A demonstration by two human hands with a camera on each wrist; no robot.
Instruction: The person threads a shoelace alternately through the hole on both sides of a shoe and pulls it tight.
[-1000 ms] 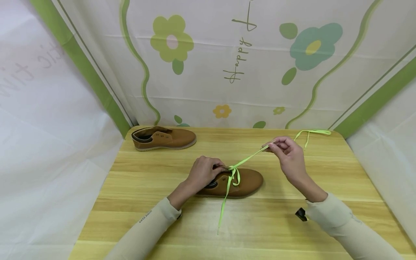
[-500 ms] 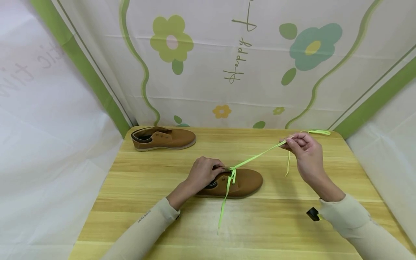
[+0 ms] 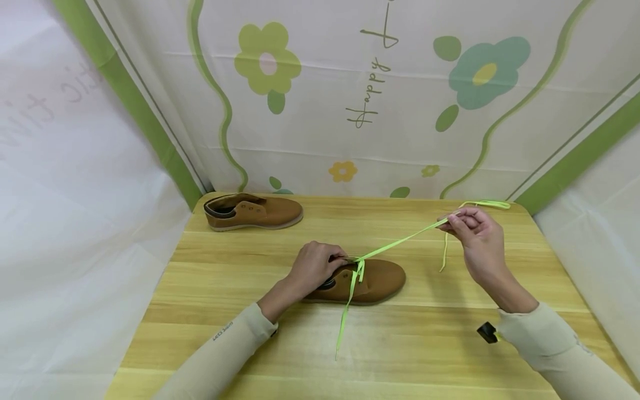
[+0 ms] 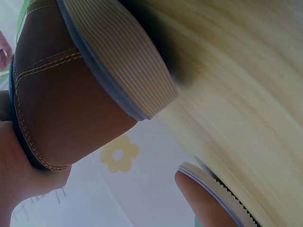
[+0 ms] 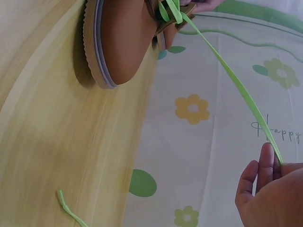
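A brown leather shoe [image 3: 384,280] stands on the wooden table, toe to the right. My left hand [image 3: 311,266] reaches over its opening and pinches the raised far eyelet flap [image 5: 188,11]. In the left wrist view, the shoe's heel and side [image 4: 71,104] fill the upper left. My right hand [image 3: 481,244], up and to the right, pinches one end of a bright green shoelace [image 3: 395,244]. That end runs taut from the flap. The other lace end [image 3: 344,322] hangs over the near side of the shoe onto the table.
A second brown shoe [image 3: 270,214], without a lace, stands at the table's back left. Another green lace [image 3: 492,204] lies at the back right, partly behind my right hand. White printed curtains [image 3: 320,111] enclose the back and sides.
My right hand has moved right, drawing the lace longer and tighter, and the small loop at the eyelets has shrunk. My left hand has stayed on the flap.
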